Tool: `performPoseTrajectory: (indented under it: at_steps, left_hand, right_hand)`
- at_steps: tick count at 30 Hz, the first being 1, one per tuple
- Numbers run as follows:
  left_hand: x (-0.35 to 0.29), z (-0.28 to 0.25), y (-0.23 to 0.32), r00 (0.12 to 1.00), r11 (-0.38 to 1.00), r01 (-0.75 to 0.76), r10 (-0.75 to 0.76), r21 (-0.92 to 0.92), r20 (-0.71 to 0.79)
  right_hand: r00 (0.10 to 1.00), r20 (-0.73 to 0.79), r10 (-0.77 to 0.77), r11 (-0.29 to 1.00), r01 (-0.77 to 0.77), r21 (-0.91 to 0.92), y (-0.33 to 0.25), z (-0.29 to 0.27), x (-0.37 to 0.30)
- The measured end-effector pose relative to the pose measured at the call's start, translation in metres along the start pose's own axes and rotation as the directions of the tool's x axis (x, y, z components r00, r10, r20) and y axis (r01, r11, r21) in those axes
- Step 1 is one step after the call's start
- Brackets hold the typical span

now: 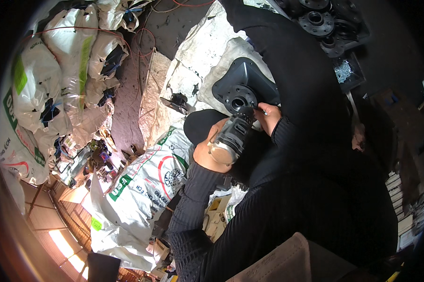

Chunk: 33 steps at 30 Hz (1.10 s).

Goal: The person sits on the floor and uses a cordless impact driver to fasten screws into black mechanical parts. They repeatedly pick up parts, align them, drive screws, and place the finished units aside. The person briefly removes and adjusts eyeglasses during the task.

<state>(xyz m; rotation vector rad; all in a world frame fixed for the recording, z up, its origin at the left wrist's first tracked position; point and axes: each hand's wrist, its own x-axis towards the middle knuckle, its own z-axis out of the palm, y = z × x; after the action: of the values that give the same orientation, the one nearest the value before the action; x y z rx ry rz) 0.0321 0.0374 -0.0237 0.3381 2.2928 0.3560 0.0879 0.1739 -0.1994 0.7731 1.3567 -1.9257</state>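
Observation:
My left hand (pixel 207 152) is wrapped round a grey-and-black power driver (pixel 230 136), tilted with its nose toward a black flanged part. That part (pixel 242 75) has a broad base with rounded corners and a round hub (pixel 238 97) with a central bore and small holes around it. It lies on a pale sack. At the near side of the hub, my right hand (pixel 269 117) has its fingers pinched together. Something small and light-coloured shows at the fingertips, too small to name. The driver's body hides where its tip meets the hub.
Stuffed white sacks (pixel 38 84) stand at the left, and a printed white sack (pixel 146 178) lies nearer. A small black round part (pixel 176 102) sits left of the work. At upper right are several black flanges (pixel 317 21) and a tray of silver screws (pixel 343 71). A red hose (pixel 148 35) crosses the floor.

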Motion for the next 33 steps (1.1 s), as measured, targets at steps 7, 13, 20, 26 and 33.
performPoseTrajectory:
  at_steps: [7, 13, 20, 26, 33]
  left_hand:
    - [-0.028, 0.009, -0.002, 0.937, 0.958, -0.261, 0.221, -0.122, -0.271]
    - [-0.080, 0.035, -0.004, 0.940, 0.981, -0.126, 0.071, -0.145, -0.333]
    - [-0.103, 0.085, -0.010, 0.917, 0.982, -0.177, 0.140, -0.067, -0.373]
    - [-0.111, 0.087, -0.015, 0.891, 0.984, -0.170, 0.130, -0.053, -0.435]
    - [-0.103, 0.084, -0.019, 0.924, 0.977, -0.148, 0.081, -0.154, -0.374]
  right_hand:
    - [0.998, 0.017, 0.052, 0.995, -0.051, -0.082, 0.003, -0.003, 0.006]
    - [0.958, 0.151, 0.244, 0.880, -0.284, 0.382, 0.011, -0.020, -0.006]
    - [0.882, 0.461, 0.102, 0.721, -0.384, 0.576, 0.010, -0.034, -0.028]
    - [0.865, 0.498, 0.052, 0.764, -0.356, 0.538, -0.002, -0.024, -0.033]
    - [0.829, 0.558, 0.027, 0.847, -0.315, 0.428, -0.001, -0.026, -0.030]
